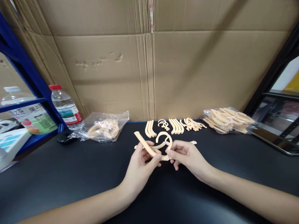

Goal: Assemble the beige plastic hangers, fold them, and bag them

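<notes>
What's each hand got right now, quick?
Left hand: closed, holding a beige curved strip.
Right hand: closed, holding a beige hook-shaped piece.

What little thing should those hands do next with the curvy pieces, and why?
I'd maybe press the long curved piece and the hooked piece gently together, because the left hand holds the long one, the right hand pinches the hooked one, and they seem to meet between the hands. Whether they're locked is too small to tell.
</notes>
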